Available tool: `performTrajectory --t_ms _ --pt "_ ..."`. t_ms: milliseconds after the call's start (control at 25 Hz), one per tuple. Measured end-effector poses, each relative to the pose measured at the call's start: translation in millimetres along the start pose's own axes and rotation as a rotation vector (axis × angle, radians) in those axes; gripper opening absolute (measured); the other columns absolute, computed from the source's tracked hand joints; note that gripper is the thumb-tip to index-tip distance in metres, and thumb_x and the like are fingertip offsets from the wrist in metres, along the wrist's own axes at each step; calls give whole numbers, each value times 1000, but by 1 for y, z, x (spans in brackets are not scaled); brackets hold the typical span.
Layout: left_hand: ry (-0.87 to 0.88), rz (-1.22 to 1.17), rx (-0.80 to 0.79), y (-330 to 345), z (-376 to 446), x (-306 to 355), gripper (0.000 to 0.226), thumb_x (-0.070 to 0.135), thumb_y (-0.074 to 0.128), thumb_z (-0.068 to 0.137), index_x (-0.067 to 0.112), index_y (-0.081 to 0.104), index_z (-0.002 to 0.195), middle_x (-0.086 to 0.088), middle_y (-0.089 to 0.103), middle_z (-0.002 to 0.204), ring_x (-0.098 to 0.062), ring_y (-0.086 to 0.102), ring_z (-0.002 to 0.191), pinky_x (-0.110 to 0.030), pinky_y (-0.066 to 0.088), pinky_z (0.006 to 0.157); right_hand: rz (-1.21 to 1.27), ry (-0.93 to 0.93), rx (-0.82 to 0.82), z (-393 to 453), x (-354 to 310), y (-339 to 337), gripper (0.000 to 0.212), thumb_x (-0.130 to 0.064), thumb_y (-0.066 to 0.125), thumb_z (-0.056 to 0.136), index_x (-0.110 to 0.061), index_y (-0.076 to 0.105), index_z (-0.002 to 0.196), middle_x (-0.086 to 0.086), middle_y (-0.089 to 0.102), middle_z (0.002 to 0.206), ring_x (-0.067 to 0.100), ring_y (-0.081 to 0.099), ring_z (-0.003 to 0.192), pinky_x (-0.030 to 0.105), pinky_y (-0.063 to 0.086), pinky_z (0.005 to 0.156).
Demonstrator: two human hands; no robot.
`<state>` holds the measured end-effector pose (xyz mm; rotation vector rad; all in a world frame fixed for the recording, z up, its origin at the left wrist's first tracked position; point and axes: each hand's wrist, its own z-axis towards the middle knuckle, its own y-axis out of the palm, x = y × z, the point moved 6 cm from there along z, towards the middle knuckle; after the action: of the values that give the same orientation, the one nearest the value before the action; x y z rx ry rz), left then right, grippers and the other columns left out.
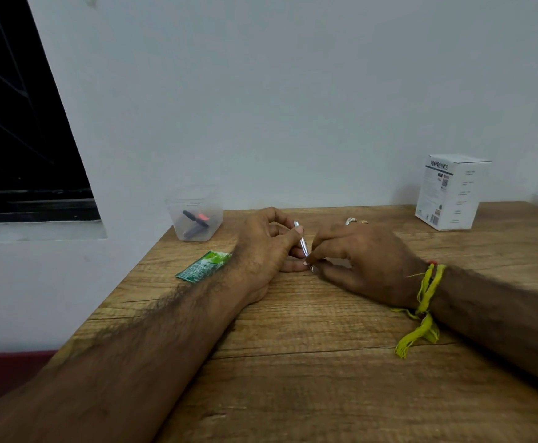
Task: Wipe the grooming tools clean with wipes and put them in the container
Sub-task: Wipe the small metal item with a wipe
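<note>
Metal tool (303, 246) tilted between my hands above desk (293, 362). Left hand (267, 251) pinches upper shaft; right hand (360, 260) pinches lower tip. Container (195, 214) far left, holding tools. Wipe packet (203, 265) beside left wrist.

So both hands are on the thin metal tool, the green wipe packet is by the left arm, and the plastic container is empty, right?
Not empty: the head view shows the container already holds dark tools. The rest stands: both the left hand and right hand hold the metal tool, and the packet lies by the left arm.
</note>
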<state>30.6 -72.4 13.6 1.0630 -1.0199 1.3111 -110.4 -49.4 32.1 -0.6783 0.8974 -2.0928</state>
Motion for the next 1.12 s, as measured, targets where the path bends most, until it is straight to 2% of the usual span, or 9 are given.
performTrajectory --t_ms 320,600,840,1120 --pt "10 25 8 0 0 0 8 2 65 94 1 58 97 -18 62 78 -17 63 61 -28 57 47 -33 -69 -17 -1 -5 0 30 -38 48 87 -28 77 89 -10 71 98 20 66 71 37 52 51" --pt "25 23 14 0 -1 1 7 1 64 95 0 57 98 -16 61 74 -13 63 56 -27 59 50 3 -129 -93 -1 -4 -1 24 -34 54 89 -30 77 94 -12 70 103 19 65 72 35 52 53" --pt "34 49 24 -1 2 0 8 3 65 94 1 58 98 -10 61 67 -14 62 55 -31 60 52 -125 -247 -105 1 -11 -1 28 -29 49 87 -26 77 90 -8 71 101 22 66 69 31 51 53" --pt "28 20 33 -1 3 -1 8 1 66 93 2 58 96 -8 62 66 -12 63 54 -33 61 54 -141 -219 -95 3 -9 5 37 -33 40 90 -25 76 96 -2 73 100 31 66 69 42 53 52"
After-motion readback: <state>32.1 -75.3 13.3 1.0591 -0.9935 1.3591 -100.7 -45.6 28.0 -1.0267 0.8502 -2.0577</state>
